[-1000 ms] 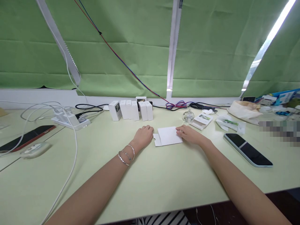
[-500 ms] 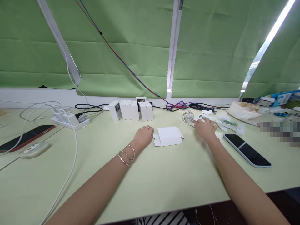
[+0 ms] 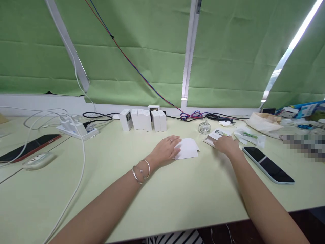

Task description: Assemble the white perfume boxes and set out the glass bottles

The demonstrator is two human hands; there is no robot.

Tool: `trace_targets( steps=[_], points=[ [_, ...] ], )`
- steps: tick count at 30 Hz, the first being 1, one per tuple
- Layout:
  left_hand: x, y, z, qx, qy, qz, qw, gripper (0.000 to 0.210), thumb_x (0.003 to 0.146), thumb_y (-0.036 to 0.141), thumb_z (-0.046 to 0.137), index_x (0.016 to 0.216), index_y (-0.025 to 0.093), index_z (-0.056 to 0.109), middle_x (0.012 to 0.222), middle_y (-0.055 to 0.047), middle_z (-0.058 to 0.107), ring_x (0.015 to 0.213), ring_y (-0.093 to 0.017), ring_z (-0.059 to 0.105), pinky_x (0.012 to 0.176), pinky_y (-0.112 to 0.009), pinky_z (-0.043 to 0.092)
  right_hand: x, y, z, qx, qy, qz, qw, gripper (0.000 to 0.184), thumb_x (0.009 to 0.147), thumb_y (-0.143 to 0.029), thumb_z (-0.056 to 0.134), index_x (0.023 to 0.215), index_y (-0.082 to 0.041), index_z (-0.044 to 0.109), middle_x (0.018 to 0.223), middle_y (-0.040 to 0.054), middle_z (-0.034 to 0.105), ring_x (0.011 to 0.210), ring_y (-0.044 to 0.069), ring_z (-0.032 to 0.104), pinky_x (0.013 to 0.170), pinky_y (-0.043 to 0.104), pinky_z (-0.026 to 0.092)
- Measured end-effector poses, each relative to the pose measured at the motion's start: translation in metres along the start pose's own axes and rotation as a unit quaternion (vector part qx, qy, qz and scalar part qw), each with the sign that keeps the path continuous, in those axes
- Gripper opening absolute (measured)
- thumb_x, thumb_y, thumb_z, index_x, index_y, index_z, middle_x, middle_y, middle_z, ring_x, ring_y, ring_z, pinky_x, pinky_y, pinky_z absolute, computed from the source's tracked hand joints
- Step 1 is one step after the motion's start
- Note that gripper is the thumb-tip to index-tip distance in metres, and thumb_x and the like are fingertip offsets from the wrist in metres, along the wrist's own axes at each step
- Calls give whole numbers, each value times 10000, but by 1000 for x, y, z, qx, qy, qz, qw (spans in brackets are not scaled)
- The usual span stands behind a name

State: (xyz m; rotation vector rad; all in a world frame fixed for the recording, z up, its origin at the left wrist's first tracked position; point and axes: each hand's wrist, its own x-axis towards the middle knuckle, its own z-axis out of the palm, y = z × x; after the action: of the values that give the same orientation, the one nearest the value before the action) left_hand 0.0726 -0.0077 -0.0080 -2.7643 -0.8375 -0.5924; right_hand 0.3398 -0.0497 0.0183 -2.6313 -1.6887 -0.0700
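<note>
Both hands flat, fingers spread: left hand (image 3: 167, 148) on white card (image 3: 188, 149); right hand (image 3: 226, 145) on printed packet (image 3: 215, 136).

A single camera is sitting on the person's head, looking forward and down across a pale green desk (image 3: 162, 203) toward green blinds (image 3: 142, 51) hanging at the far edge. It is viewing from close above the near edge, so both forearms are running up from the bottom corners toward the middle. The wide lens is bending the blinds' straight lines outward. No second view is sharing the scene.
</note>
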Motion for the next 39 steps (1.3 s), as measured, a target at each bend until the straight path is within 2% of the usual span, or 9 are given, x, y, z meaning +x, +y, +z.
trace_targets(
  steps=[8, 10, 13, 15, 20, 28, 31, 35, 39],
  points=[
    [0, 3, -3, 21, -77, -4, 997, 336, 916, 412, 313, 1114, 220, 505, 1075, -56, 617, 1039, -202, 549, 878, -355, 388, -23, -18, -21, 201, -123, -270, 934, 386, 848, -402, 343, 682, -200, 626, 778, 42, 662, 731, 187, 592, 668, 287, 424],
    [0, 1, -4, 35, -84, -44, 995, 356, 908, 437, 313, 1057, 196, 529, 1028, -70, 626, 982, -212, 568, 852, -365, 391, -15, -15, -20, 259, -22, -266, 928, 370, 851, -385, 327, 707, -200, 613, 778, 36, 647, 738, 178, 573, 683, 281, 417],
    [1, 1, -3, 58, -89, -101, 989, 387, 888, 469, 332, 1000, 170, 551, 1008, -92, 626, 952, -241, 575, 826, -382, 391, 3, -1, -11, 240, 188, -126, 944, 338, 847, -326, 316, 843, -177, 619, 919, 96, 622, 888, 223, 546, 779, 327, 404],
    [2, 1, -3, 74, -89, -142, 983, 391, 874, 470, 352, 982, 155, 556, 994, -106, 624, 925, -259, 579, 801, -389, 392, 14, 12, -2, 198, 232, -19, 952, 358, 844, -315, 316, 982, -161, 609, 1064, 145, 583, 1026, 280, 501, 852, 398, 378],
    [2, -1, -5, 90, -93, -231, 964, 475, 850, 535, 347, 986, 131, 558, 989, -139, 617, 906, -291, 575, 763, -399, 387, 28, 36, 17, 112, 15, 107, 988, 446, 851, -389, 295, 1088, -151, 588, 1170, 204, 544, 1100, 393, 472, 828, 585, 346],
    [1, -3, -6, 145, -77, -324, 932, 522, 811, 494, 430, 1016, 32, 559, 1005, -225, 591, 989, -388, 523, 812, -480, 354, 14, -15, 24, 181, -38, -178, 966, 404, 886, -415, 321, 1141, -216, 563, 1159, 99, 576, 1085, 222, 519, 915, 346, 381],
    [1, -3, -5, 139, -24, -276, 951, 380, 836, 271, 414, 1122, 41, 512, 1184, -223, 525, 1194, -376, 386, 935, -494, 296, 4, -42, 25, 267, 48, -292, 917, 415, 902, -392, 301, 1182, -181, 523, 1199, 96, 550, 1148, 195, 459, 990, 329, 318],
    [-2, -3, -5, 31, 37, -159, 986, 402, 908, 302, 298, 1231, 105, 435, 1256, -134, 513, 1222, -253, 396, 997, -382, 316, 4, -45, 21, 324, 150, -247, 901, 378, 892, -371, 296, 1099, -171, 541, 1139, 99, 569, 1091, 202, 483, 958, 342, 342],
    [-5, -1, -6, -61, 21, -53, 996, 556, 886, 490, 325, 1309, 129, 352, 1311, -116, 482, 1239, -242, 397, 1019, -369, 320, 11, -25, 18, 323, 65, -163, 930, 339, 878, -391, 286, 866, -194, 561, 884, 68, 613, 802, 191, 577, 756, 318, 426]
  ],
)
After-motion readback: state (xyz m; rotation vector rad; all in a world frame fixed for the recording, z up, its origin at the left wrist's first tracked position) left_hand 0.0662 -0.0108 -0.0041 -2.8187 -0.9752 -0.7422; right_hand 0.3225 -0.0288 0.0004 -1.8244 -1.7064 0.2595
